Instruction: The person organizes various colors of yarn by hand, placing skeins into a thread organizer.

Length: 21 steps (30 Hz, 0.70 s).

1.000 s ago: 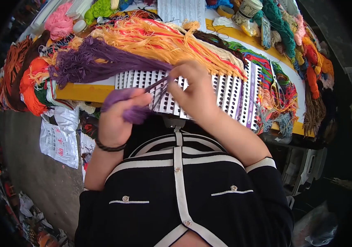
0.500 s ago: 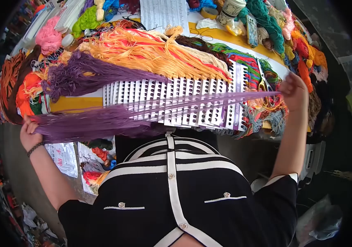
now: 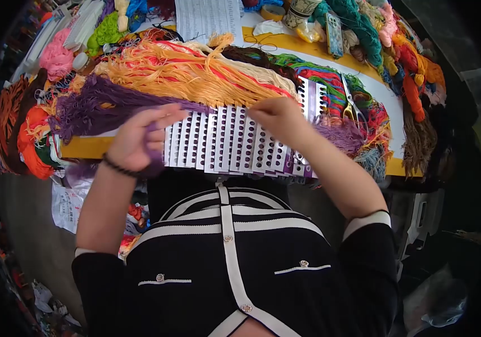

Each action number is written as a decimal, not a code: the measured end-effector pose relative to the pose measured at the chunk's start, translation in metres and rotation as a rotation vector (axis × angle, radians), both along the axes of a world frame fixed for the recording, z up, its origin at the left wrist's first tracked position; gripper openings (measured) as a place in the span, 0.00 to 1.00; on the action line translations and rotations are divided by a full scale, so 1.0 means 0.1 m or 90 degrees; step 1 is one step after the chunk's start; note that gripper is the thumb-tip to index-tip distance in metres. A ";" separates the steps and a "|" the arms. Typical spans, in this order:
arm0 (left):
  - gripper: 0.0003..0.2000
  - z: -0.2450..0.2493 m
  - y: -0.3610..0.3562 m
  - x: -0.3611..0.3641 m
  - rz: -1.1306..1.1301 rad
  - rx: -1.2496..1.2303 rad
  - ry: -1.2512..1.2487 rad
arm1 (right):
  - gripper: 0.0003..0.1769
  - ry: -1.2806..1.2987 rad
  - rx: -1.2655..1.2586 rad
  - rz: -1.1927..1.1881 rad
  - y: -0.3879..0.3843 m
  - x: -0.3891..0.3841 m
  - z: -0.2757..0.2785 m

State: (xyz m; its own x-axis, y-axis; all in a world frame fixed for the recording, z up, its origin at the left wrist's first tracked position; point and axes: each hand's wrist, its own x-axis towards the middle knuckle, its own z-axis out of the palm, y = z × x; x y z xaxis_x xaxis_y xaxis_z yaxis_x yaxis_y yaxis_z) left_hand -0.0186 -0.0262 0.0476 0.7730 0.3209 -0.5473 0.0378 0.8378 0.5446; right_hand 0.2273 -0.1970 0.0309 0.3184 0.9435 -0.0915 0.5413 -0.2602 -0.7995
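Observation:
My left hand [image 3: 139,137], with a dark bracelet at its wrist, is at the left end of the white punched cards [image 3: 218,140]. Purple thread [image 3: 155,163] passes through its grip and hangs below the palm; its index finger points right. Over the cards' upper right part, my right hand [image 3: 278,119] is closed in a pinch; what its fingertips hold is too small to tell. More purple thread [image 3: 339,136] lies bunched beyond my right wrist. Dark purple [image 3: 103,106] and orange skeins [image 3: 167,70] lie behind the cards.
Scissors [image 3: 350,104] lie on multicoloured threads at the right. Farther back are a printed sheet [image 3: 209,19], a phone [image 3: 334,35], a patterned cup [image 3: 300,12] and a tape roll [image 3: 273,12]. Pink thread [image 3: 57,55] is at the left.
Both hands have moved inward from far apart to above the cards. The purple thread stretched between them is no longer taut; part is now bunched at the right. The view has shifted slightly.

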 end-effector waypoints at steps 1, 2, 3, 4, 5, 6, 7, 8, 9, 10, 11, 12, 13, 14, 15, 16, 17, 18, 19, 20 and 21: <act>0.16 -0.07 -0.07 0.20 -0.050 0.006 0.021 | 0.12 -0.034 -0.018 0.024 0.13 -0.09 -0.12; 0.17 -0.22 -0.09 0.33 -0.075 0.021 0.005 | 0.13 -0.068 -0.035 0.047 0.25 -0.13 -0.24; 0.17 -0.31 -0.14 0.46 -0.072 0.091 0.068 | 0.13 -0.065 -0.036 0.046 0.34 -0.14 -0.31; 0.18 -0.35 -0.20 0.57 -0.069 0.160 0.130 | 0.13 -0.009 -0.069 0.032 0.41 -0.14 -0.37; 0.18 -0.36 -0.24 0.63 -0.070 0.159 0.132 | 0.14 0.046 -0.101 0.017 0.46 -0.13 -0.42; 0.16 -0.37 -0.26 0.68 -0.044 0.187 0.161 | 0.14 0.048 -0.101 0.016 0.50 -0.11 -0.48; 0.15 -0.38 -0.29 0.72 -0.018 0.214 0.192 | 0.14 0.080 -0.129 0.007 0.54 -0.10 -0.52; 0.15 -0.40 -0.31 0.76 -0.019 0.213 0.195 | 0.14 0.112 -0.156 -0.001 0.55 -0.10 -0.55; 0.11 -0.43 -0.34 0.81 -0.002 0.237 0.172 | 0.14 0.114 -0.158 -0.001 0.56 -0.10 -0.57; 0.08 -0.47 -0.34 0.84 0.016 0.262 0.149 | 0.14 0.161 -0.166 -0.019 0.57 -0.10 -0.53; 0.04 -0.54 -0.32 0.87 -0.012 0.295 0.174 | 0.14 0.207 -0.173 -0.037 0.59 -0.10 -0.49; 0.04 -0.59 -0.29 0.89 -0.014 0.294 0.176 | 0.14 0.209 -0.175 -0.038 0.59 -0.10 -0.46; 0.05 -0.64 -0.26 0.91 -0.045 0.347 0.207 | 0.14 0.215 -0.187 -0.042 0.60 -0.09 -0.44; 0.06 -0.67 -0.24 0.93 -0.077 0.401 0.237 | 0.14 0.221 -0.197 -0.047 0.60 -0.08 -0.42; 0.07 -0.69 -0.24 0.95 -0.073 0.412 0.228 | 0.14 0.224 -0.197 -0.051 0.61 -0.07 -0.42; 0.07 -0.66 -0.27 0.97 -0.076 0.413 0.229 | 0.15 0.214 -0.210 -0.045 0.62 -0.06 -0.43; 0.07 -0.61 -0.31 0.99 -0.063 0.424 0.235 | 0.15 0.204 -0.223 -0.038 0.63 -0.06 -0.43; 0.07 -0.59 -0.33 1.00 -0.049 0.435 0.241 | 0.15 0.205 -0.223 -0.040 0.64 -0.08 -0.46; 0.07 -0.61 -0.32 1.01 -0.051 0.434 0.242 | 0.15 0.085 -0.195 -0.028 0.65 -0.11 -0.50; 0.07 -0.67 -0.31 1.01 -0.060 0.446 0.245 | 0.15 -0.035 -0.167 -0.015 0.65 -0.13 -0.54; 0.08 -0.70 -0.30 1.01 -0.070 0.458 0.248 | 0.15 -0.034 -0.167 -0.014 0.65 -0.14 -0.56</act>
State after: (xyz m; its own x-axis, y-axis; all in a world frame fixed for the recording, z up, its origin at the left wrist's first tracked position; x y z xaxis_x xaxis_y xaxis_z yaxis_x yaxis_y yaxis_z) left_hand 0.0826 -0.0562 -0.0222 0.6177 0.6293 -0.4717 0.3959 0.2694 0.8779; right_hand 0.2132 -0.1323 -0.0255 0.3498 0.8823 -0.3149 0.5729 -0.4674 -0.6733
